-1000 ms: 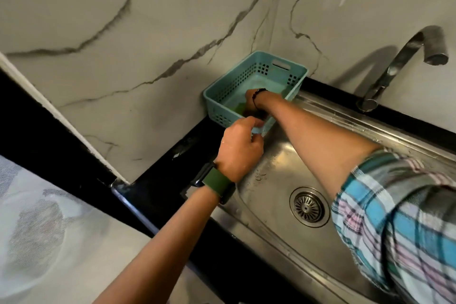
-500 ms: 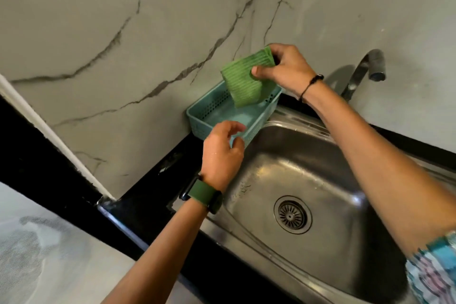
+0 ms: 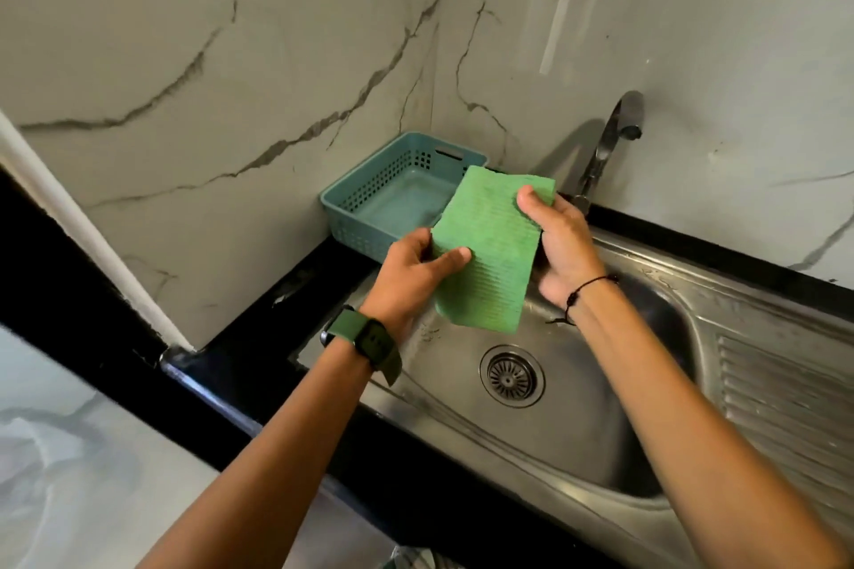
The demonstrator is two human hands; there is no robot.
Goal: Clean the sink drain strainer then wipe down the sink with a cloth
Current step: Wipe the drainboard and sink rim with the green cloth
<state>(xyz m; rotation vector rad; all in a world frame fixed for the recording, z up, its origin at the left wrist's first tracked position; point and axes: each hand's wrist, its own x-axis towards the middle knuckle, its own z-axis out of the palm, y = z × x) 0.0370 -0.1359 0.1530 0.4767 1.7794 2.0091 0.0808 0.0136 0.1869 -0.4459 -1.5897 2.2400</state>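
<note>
**Cloth held in both hands above the sink basin**

You hold the green cloth (image 3: 485,250) spread between both hands, above the rear left part of the sink (image 3: 577,430). Your left hand (image 3: 416,273) pinches the cloth's left edge, thumb on the face turned toward you, fingers behind. Your right hand (image 3: 561,245) grips the upper right corner, thumb pressed on the front, fingers curled behind the fabric. The cloth hangs roughly flat and slightly tilted; its ribbed surface faces you and its lower edge is clear of the basin.

The drain strainer (image 3: 511,377) sits seated in the drain opening at the basin floor, below the cloth and apart from it. Neither hand touches it.

A teal perforated basket (image 3: 365,217) stands on the black worktop (image 3: 259,337) in the corner against the marble wall, just behind the cloth. The tap (image 3: 610,139) rises behind your right hand. The ridged draining board (image 3: 785,407) lies to the right of the basin. You wear a green-strapped watch (image 3: 369,342) on the left wrist and a dark cord bracelet (image 3: 584,291) on the right.
</note>
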